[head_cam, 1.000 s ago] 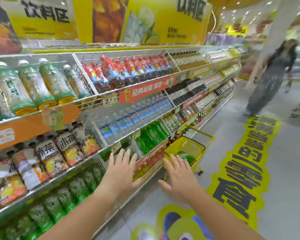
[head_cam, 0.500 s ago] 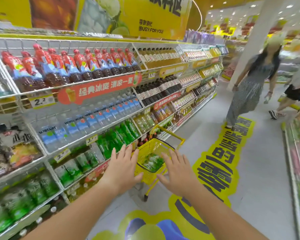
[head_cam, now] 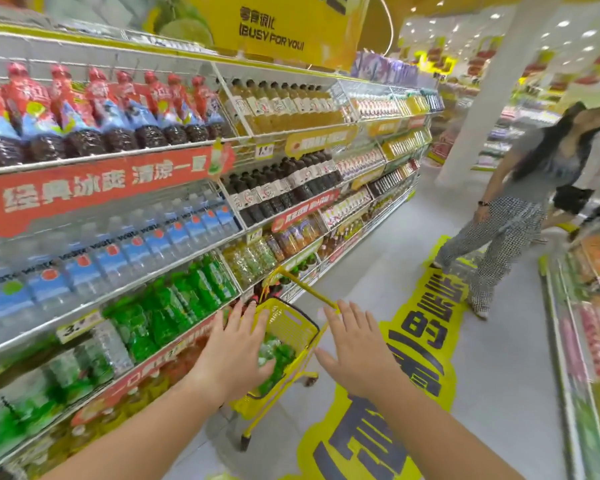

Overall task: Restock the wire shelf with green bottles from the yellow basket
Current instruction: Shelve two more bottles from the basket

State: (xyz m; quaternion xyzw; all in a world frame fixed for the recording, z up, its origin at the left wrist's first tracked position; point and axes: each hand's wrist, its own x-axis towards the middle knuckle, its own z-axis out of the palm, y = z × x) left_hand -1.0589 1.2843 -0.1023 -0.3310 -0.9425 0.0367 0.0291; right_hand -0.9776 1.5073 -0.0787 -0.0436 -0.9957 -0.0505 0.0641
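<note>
Both hands spread over the yellow perforated plastic basket (head_cam: 286,323), gripping nothing.
My left hand (head_cam: 234,355) hangs above the basket's near rim, fingers straight and apart; my right hand (head_cam: 355,348) is just beside its right edge, splayed the same way. The green plastic bottles (head_cam: 279,356) lie inside the basket on the floor, close against the white wire shelf (head_cam: 136,286), where shelved green bottles (head_cam: 174,303) stand under clear water bottles (head_cam: 125,247).

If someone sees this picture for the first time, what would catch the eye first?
Probably the left hand and right hand, both open, low in the centre before the yellow basket of green bottles. Then the wire shelf of colourful drinks along the left side.
</note>
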